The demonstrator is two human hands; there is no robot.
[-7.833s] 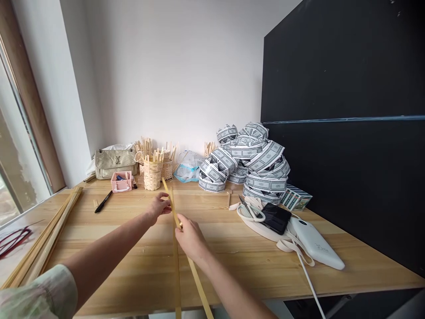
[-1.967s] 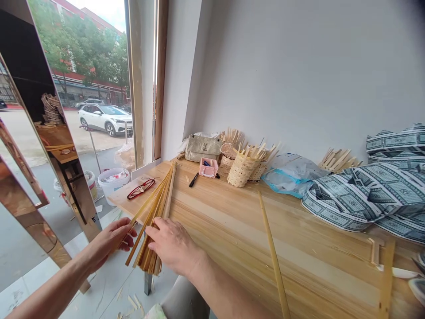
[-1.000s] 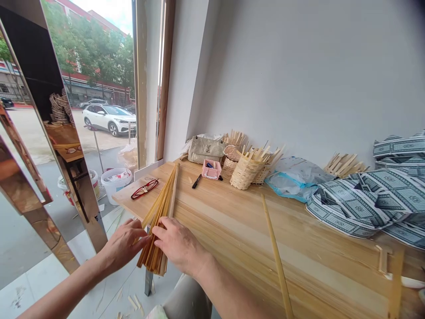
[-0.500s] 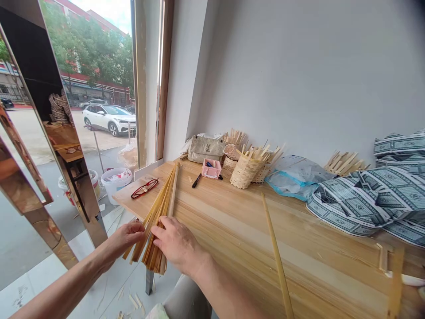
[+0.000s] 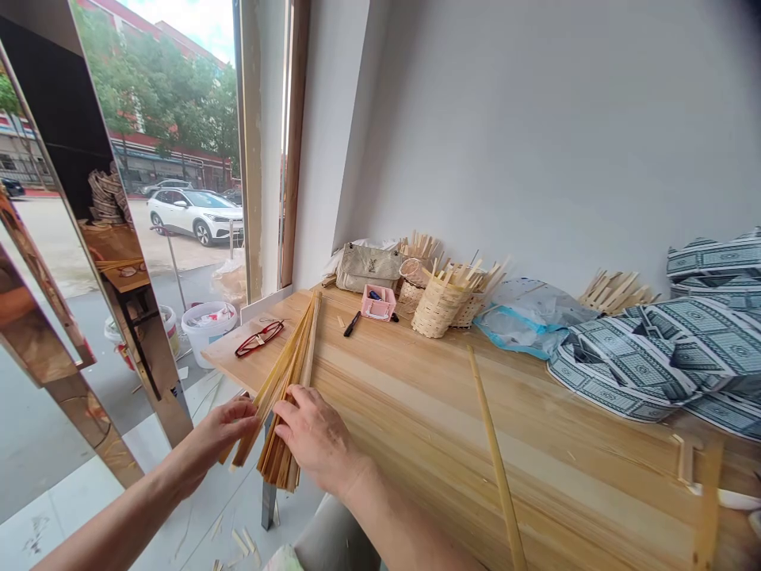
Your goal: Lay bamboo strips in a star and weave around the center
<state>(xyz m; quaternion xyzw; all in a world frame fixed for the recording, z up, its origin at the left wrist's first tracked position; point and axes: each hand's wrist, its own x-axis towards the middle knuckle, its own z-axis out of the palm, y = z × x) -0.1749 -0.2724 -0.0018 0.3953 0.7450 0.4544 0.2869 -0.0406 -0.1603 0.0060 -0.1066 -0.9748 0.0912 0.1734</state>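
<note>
A fanned bundle of yellow-brown bamboo strips point(image 5: 302, 355) lies over the table's left front edge, its near ends sticking out past it. My left hand point(image 5: 229, 424) is closed, pinching a few strips on the bundle's left side. My right hand point(image 5: 318, 436) grips the larger group from above, fingers curled over it. The strips part into two groups between my hands and meet at the far end. Beyond them lie red-framed glasses point(image 5: 260, 339). Farther right, a single long strip point(image 5: 495, 448) rests on the wooden table point(image 5: 410, 420).
Along the wall stand a beige bag point(image 5: 369, 267), a pink box point(image 5: 379, 303), woven baskets point(image 5: 438, 308) holding strips, and a plastic bag point(image 5: 526, 321). A black pen point(image 5: 352, 323) lies nearby. Patterned bands point(image 5: 630, 361) are piled at right. White buckets point(image 5: 208, 327) stand left of the table.
My left hand has shifted slightly left with its strips, and the gap between the two groups has widened a little. My right hand stays nearly in place.
</note>
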